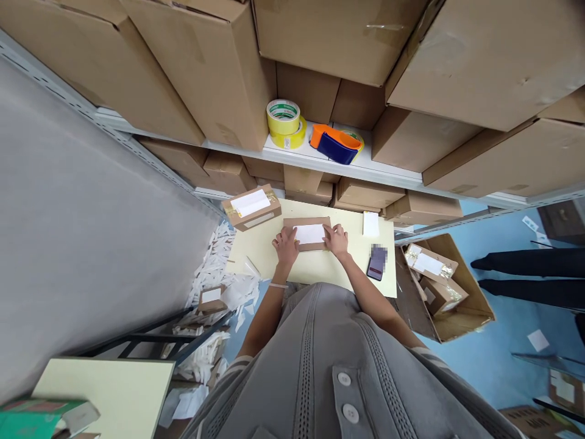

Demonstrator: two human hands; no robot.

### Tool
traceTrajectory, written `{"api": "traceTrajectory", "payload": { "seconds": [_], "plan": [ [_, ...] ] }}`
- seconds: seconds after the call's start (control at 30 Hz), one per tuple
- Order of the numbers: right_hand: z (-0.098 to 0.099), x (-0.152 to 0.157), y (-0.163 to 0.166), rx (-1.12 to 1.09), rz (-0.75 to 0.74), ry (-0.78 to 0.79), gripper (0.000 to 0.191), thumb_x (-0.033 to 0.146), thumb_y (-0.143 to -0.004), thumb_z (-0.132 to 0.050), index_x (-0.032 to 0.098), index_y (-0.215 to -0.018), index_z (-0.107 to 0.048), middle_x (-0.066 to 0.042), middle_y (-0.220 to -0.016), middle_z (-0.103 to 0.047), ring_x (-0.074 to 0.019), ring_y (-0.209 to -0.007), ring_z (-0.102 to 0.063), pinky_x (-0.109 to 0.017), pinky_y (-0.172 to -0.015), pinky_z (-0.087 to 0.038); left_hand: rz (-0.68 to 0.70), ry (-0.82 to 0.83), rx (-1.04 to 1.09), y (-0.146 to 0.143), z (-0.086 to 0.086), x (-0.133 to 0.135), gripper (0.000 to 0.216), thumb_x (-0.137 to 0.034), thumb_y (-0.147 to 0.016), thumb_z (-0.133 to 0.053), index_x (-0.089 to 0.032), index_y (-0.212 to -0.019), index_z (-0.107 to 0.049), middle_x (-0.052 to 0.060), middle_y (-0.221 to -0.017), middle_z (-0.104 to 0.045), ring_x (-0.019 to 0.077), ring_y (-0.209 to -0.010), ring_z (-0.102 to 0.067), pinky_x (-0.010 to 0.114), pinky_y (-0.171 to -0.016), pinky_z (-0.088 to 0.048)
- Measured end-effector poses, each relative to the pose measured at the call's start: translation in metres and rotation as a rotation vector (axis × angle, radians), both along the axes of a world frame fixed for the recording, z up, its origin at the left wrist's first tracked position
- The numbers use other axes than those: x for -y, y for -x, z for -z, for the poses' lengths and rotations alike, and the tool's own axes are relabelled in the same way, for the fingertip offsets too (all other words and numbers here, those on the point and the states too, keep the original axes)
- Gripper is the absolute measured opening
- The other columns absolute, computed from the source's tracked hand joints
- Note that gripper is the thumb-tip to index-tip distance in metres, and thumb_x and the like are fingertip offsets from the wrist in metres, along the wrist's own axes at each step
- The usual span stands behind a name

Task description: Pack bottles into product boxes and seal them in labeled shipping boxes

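My grey shirt is up against the near edge of the pale table. A thin whitish slip lies near the near left corner; a dark phone, partly blurred, lies close to the right edge, toward the near right corner. Ahead of me, between the left and right edges, the flat brown box lies with a white label on its top. My left hand is at the label's left end, my right hand at its right end; the fingers of both are bent, tips on the ends, and I cannot tell whether they pinch the paper or only press it. Right of the table, an open carton holds labelled parcels. A white pad lies near the far right corner, a taped box at the far left corner. Beyond, the shelf carries tape rolls and an orange-and-blue dispenser near its front edge, among large cartons.
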State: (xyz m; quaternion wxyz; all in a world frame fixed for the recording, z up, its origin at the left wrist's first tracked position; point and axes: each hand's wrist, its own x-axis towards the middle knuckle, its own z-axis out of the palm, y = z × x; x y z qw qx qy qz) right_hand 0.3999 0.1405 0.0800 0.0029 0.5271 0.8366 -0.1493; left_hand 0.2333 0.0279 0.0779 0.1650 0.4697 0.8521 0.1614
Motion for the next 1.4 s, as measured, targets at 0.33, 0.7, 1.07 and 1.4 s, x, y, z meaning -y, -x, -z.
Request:
{"api": "traceTrajectory", "payload": {
  "seconds": [0.33,0.7,1.07,1.4],
  "plan": [
    [0.004,0.031,-0.029,-0.162,0.077,-0.093,0.044,0.025,-0.091,-0.045,0.024,-0.135,-0.051,-0.009,-0.108,-0.047,-0.0243,-0.101,-0.050,-0.036,-0.088,-0.038,-0.591,0.154,-0.067,0.035,0.033,0.093,0.037,-0.034,-0.095,-0.038,-0.026,-0.122,-0.062,0.016,-0.128,-0.047,0.0331,-0.115,-0.044,0.046,-0.090,-0.034],
    [0.012,0.048,-0.030,-0.227,0.112,-0.050,0.042,0.023,-0.087,-0.044,0.021,-0.129,-0.052,-0.010,-0.111,-0.051,-0.0242,-0.098,-0.055,-0.039,-0.089,-0.040,-0.658,0.304,-0.036,0.049,0.069,0.159,0.034,-0.030,-0.094,-0.043,-0.023,-0.120,-0.063,0.018,-0.126,-0.052,0.0345,-0.118,-0.046,0.049,-0.091,-0.036],
    [0.014,0.055,-0.034,-0.256,0.181,-0.053,0.040,0.026,-0.086,-0.043,0.020,-0.123,-0.055,-0.009,-0.105,-0.053,-0.0196,-0.079,-0.056,-0.040,-0.087,-0.042,-0.826,0.335,0.012,0.097,0.065,0.192,0.044,-0.031,-0.094,-0.038,-0.016,-0.133,-0.053,0.022,-0.137,-0.048,0.0382,-0.126,-0.041,0.055,-0.099,-0.032],
    [0.010,0.067,-0.041,-0.281,0.252,-0.052,0.038,0.030,-0.084,-0.044,0.020,-0.119,-0.056,-0.007,-0.103,-0.052,-0.0179,-0.074,-0.055,-0.039,-0.083,-0.044,-0.733,0.211,-0.080,0.147,0.047,0.150,0.049,-0.030,-0.096,-0.035,-0.014,-0.140,-0.046,0.023,-0.146,-0.041,0.0384,-0.127,-0.040,0.056,-0.099,-0.035]
  ]
}}
